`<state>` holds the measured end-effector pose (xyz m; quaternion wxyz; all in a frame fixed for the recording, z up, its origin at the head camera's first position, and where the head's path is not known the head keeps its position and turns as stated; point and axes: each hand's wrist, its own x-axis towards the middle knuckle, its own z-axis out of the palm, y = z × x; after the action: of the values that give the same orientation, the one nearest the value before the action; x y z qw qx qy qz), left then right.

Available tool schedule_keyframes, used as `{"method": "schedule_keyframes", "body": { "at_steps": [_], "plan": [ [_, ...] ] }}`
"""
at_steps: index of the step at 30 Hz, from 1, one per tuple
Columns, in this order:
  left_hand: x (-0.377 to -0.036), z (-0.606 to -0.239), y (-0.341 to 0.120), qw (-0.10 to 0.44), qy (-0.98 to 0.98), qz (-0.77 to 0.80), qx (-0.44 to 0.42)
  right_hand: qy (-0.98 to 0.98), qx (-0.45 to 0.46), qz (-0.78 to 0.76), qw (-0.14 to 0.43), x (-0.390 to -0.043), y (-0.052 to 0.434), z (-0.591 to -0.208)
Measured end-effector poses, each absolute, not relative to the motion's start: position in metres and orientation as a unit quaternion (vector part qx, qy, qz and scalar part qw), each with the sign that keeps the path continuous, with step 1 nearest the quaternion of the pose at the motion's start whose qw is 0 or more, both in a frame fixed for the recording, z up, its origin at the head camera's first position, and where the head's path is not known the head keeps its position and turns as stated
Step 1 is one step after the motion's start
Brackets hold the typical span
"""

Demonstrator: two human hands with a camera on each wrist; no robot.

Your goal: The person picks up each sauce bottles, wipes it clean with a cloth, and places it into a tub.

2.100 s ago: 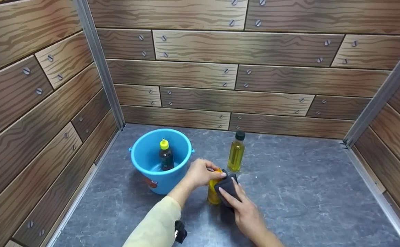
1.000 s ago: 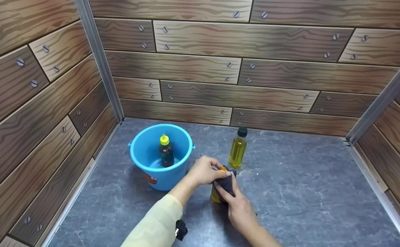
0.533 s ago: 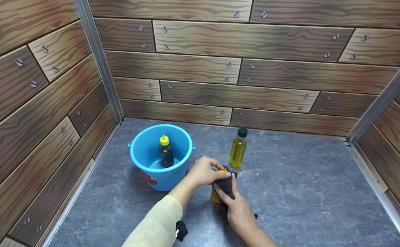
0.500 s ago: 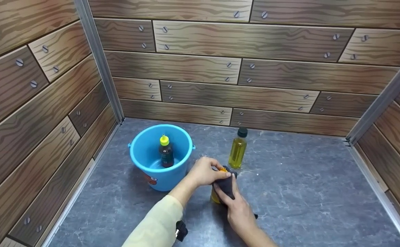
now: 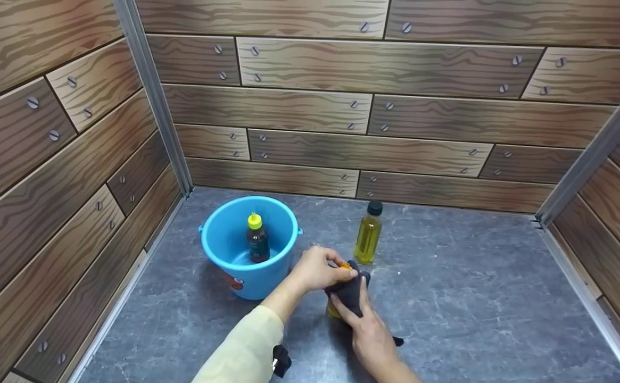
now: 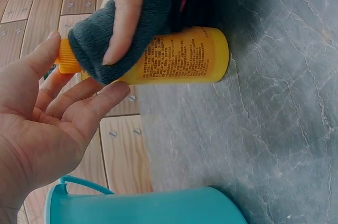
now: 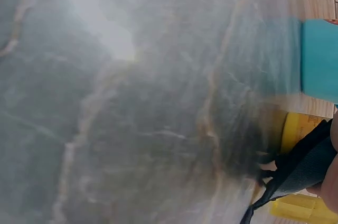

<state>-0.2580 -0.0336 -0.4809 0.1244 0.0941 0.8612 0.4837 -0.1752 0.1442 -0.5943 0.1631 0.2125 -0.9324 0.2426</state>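
Observation:
A yellow bottle (image 6: 185,55) with a printed label stands on the grey surface. My left hand (image 5: 317,270) pinches its ridged orange cap (image 6: 67,56) between thumb and fingers, with other fingertips along the upper side. Around the bottle's upper part, a dark grey cloth (image 6: 100,39) is pressed by my right hand (image 5: 371,335), whose thumb and fingers grip it against the bottle. Seen from the head, the cloth hides most of the bottle; only a yellow strip shows low down. In the right wrist view the cloth (image 7: 303,166) hangs beside the bottle's base (image 7: 291,131).
A blue bucket (image 5: 250,268) stands left of my hands, holding a dark bottle with a yellow nozzle cap (image 5: 256,239). Behind my hands is an oil bottle (image 5: 367,239) with a black cap. Wood-patterned walls (image 5: 310,114) enclose the grey surface (image 5: 474,298) at the back and sides.
The cloth has gone from the bottle's right side to across its front, covering more of it. My right hand has shifted slightly left with it. My left hand stays at the cap.

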Motion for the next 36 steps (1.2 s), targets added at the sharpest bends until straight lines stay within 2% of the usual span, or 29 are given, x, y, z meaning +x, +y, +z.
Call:
{"method": "schedule_keyframes", "body": {
  "at_steps": [10, 17, 28, 36],
  "plan": [
    [-0.256, -0.479, -0.032, 0.119, 0.866, 0.477, 0.093, -0.941, 0.219, 0.214, 0.145, -0.168, 0.149, -0.61],
    [-0.255, -0.478, -0.03, 0.112, 0.864, 0.48, 0.102, -0.957, 0.21, 0.184, 0.075, -0.167, 0.152, -0.613],
    [-0.254, -0.481, -0.03, 0.1, 0.869, 0.474, 0.105, -0.974, 0.192, 0.117, 0.013, -0.169, 0.151, -0.608],
    [-0.256, -0.483, -0.03, 0.1, 0.87, 0.472, 0.099, -0.98, 0.187, 0.074, -0.003, -0.17, 0.151, -0.601]
  ]
}}
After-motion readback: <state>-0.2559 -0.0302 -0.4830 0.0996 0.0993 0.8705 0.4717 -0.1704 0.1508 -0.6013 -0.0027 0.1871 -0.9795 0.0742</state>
